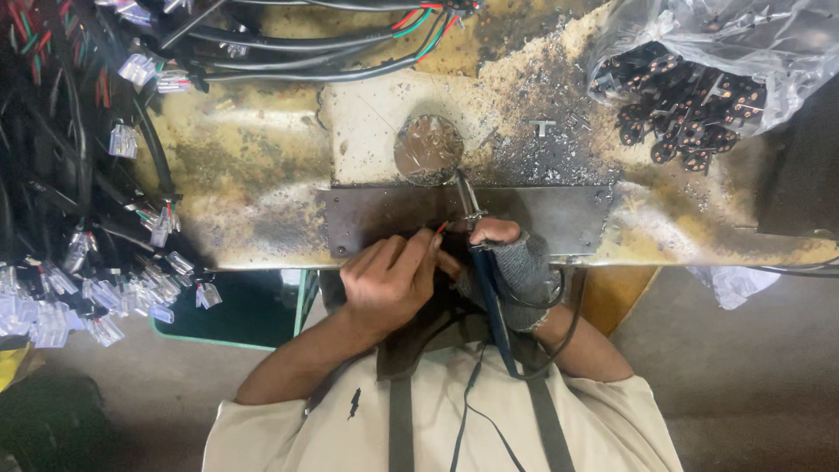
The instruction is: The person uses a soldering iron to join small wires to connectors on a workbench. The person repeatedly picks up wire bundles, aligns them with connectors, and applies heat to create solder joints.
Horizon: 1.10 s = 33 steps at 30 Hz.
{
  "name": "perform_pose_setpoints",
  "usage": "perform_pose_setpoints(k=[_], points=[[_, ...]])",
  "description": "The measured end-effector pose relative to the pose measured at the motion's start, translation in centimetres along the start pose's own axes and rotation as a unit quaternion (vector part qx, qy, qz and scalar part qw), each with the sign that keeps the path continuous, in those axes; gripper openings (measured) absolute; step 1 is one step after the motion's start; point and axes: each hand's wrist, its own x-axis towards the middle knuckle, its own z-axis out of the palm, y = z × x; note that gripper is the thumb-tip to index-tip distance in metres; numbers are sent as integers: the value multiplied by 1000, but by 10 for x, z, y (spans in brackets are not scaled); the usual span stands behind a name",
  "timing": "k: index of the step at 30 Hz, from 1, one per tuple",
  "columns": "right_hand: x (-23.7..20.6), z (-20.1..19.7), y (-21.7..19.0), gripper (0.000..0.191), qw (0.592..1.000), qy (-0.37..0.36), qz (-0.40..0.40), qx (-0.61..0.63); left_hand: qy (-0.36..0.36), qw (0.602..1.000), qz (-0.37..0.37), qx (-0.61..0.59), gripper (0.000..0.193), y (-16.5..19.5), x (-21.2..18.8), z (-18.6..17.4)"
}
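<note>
Scorched metal bench point(262, 175) (gritty) under hands: gloved right point(516, 262) grips soldering iron point(485, 271).

grey knit glove point(523, 271) on the right hand, blue-handled soldering iron point(491, 297), red and green wire point(440, 229), yellowed, soot-blackened table point(253, 175), dark grey steel plate point(559, 214), clear bag point(699, 52) of black-and-copper plugs point(690, 109).

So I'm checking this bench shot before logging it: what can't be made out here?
- Head view: what the left hand pinches; only thin red wire ends show past its fingers.
- Right hand: a grey glove covers it, hiding its grip on the blue-handled tool.
- Tool tip: too small to see what it touches.
- Plastic bag: cut by the top edge; its dark parts blur together.
</note>
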Motion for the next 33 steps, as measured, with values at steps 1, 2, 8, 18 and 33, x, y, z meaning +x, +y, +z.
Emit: perform_pose_setpoints(k=[1,2,8,18,33], points=[[-3,1,3,41,1000,7,-17,-13,-5,999,-14,-39,7,1,0,-2],[-7,1,5,42,999,14,-34,-26,-9,997,-27,-77,7,2,2,-5],[-6,-7,16,15,901,-41,274,333,-215,942,-143,-213,7,-4,26,-34],[3,-19,4,21,856,-68,333,391,-185,980,14,-76,10,-8,36,-34],[-23,-34,-7,38,988,-20,-152,-30,-89,994,-31,-57,17,1,25,-11]])
